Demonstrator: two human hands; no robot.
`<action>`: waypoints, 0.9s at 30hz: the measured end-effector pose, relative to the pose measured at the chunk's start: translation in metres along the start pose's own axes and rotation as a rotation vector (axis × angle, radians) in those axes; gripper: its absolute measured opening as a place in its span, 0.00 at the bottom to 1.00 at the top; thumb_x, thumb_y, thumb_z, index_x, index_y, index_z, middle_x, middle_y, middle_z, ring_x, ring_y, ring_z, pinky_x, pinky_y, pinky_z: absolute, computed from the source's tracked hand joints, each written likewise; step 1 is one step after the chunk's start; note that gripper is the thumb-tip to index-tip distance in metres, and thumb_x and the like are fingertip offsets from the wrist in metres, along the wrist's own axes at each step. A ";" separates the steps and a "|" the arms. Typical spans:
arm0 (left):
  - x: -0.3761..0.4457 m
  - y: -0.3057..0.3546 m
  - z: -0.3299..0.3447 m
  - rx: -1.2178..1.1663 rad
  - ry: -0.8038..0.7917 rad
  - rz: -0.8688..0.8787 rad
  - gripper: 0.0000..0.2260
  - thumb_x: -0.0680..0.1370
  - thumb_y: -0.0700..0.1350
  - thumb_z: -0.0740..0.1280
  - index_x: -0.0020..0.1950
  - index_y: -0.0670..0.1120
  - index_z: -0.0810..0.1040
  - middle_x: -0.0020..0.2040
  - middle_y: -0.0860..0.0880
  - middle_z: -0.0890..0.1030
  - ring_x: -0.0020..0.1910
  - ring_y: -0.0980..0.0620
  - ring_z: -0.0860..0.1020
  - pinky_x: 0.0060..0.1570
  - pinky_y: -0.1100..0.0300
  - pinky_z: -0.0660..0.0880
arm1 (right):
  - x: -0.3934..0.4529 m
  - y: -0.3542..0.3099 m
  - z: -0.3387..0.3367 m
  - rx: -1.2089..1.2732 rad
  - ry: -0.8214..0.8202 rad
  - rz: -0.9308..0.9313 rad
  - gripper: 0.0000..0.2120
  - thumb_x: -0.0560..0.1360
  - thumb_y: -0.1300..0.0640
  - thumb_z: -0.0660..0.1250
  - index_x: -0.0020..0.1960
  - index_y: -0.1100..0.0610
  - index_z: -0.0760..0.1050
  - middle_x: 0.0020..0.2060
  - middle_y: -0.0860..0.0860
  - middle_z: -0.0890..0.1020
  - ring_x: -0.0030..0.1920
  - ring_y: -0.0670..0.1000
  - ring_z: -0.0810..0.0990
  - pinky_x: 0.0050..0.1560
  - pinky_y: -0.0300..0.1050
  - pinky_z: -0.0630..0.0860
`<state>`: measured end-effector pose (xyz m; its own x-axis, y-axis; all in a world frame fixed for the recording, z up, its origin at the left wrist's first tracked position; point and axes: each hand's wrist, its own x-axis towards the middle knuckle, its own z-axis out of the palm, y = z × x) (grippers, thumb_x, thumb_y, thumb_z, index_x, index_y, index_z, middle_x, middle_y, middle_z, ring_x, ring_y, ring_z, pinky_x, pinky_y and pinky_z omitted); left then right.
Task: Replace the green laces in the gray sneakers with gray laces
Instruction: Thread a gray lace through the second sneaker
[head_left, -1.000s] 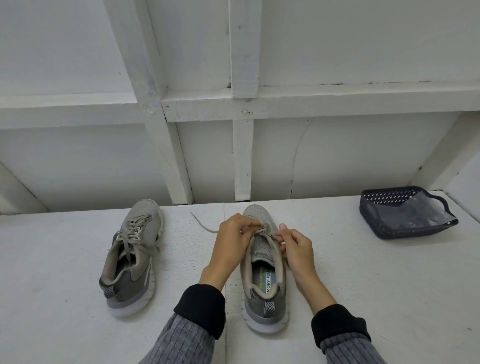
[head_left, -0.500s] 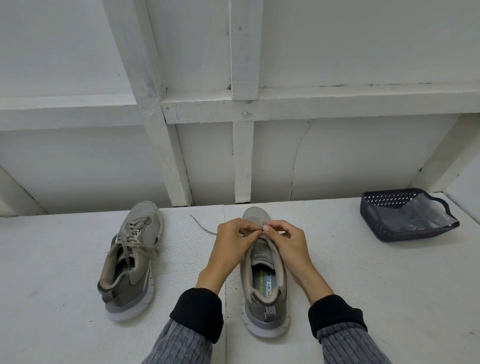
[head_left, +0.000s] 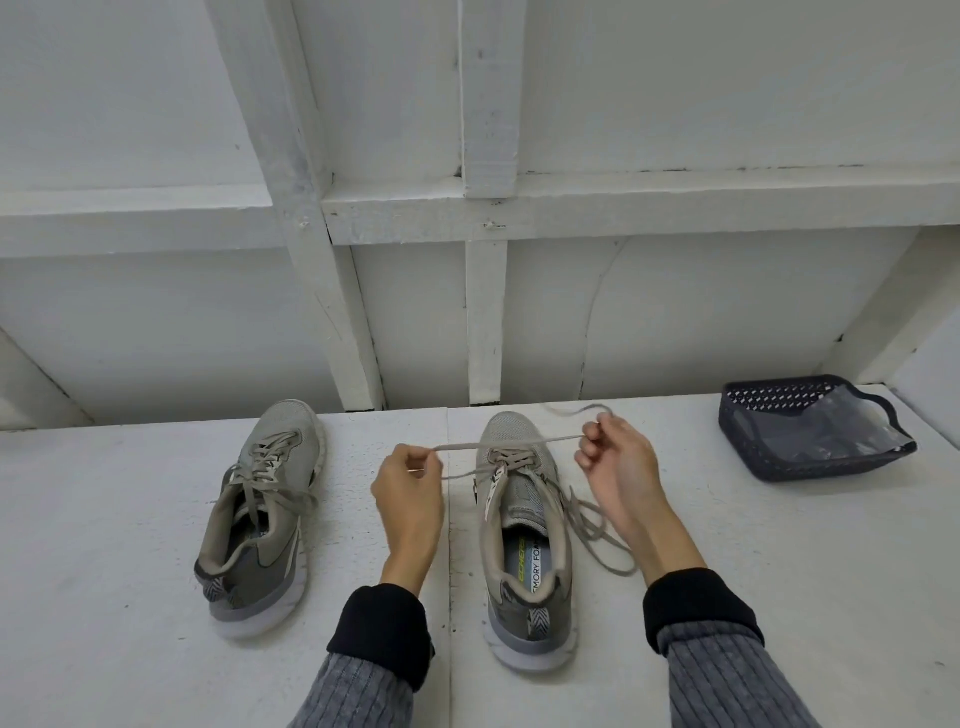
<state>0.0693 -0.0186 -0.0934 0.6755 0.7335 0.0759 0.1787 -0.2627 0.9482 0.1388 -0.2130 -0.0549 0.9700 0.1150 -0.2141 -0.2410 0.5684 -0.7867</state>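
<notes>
Head view: I'm watching the left hand (head_left: 410, 480) and right hand (head_left: 613, 457) pinching a flat gray lace (head_left: 506, 445) taut over the gray mesh sneaker (head_left: 522, 525) mid-desk. Risk I'm judging: uneven pulling is dragging one end out of its eyelet.

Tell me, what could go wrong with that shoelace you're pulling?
The lace is stretched tight between the left hand and right hand over the right sneaker. Pulling harder might drag one end out of its eyelets, or tip the shoe. The loose loops lying beside the shoe, under the right wrist, could also snag and knot.
</notes>
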 end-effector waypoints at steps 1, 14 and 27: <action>0.002 -0.003 -0.002 0.011 0.034 -0.026 0.03 0.78 0.40 0.67 0.45 0.45 0.78 0.42 0.50 0.81 0.43 0.54 0.79 0.41 0.64 0.73 | 0.003 0.000 -0.004 -0.069 0.047 -0.036 0.08 0.82 0.63 0.56 0.44 0.58 0.68 0.32 0.50 0.70 0.29 0.46 0.66 0.31 0.39 0.63; 0.004 -0.013 0.003 -0.231 0.135 -0.413 0.05 0.82 0.44 0.62 0.54 0.42 0.71 0.45 0.48 0.75 0.37 0.52 0.77 0.46 0.51 0.80 | 0.001 0.011 -0.039 -0.592 0.311 -0.264 0.06 0.79 0.59 0.65 0.50 0.58 0.80 0.35 0.53 0.79 0.35 0.48 0.76 0.43 0.42 0.77; -0.006 0.049 0.016 -0.069 -0.568 0.350 0.11 0.84 0.49 0.58 0.61 0.51 0.79 0.57 0.58 0.80 0.59 0.62 0.75 0.58 0.64 0.72 | -0.030 -0.003 0.028 -0.491 -0.198 -0.295 0.04 0.72 0.68 0.71 0.44 0.62 0.79 0.37 0.54 0.84 0.39 0.49 0.83 0.43 0.38 0.79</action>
<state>0.0856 -0.0462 -0.0522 0.9601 0.1638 0.2267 -0.1531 -0.3704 0.9162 0.1115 -0.1950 -0.0302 0.9741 0.1865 0.1282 0.0982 0.1621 -0.9819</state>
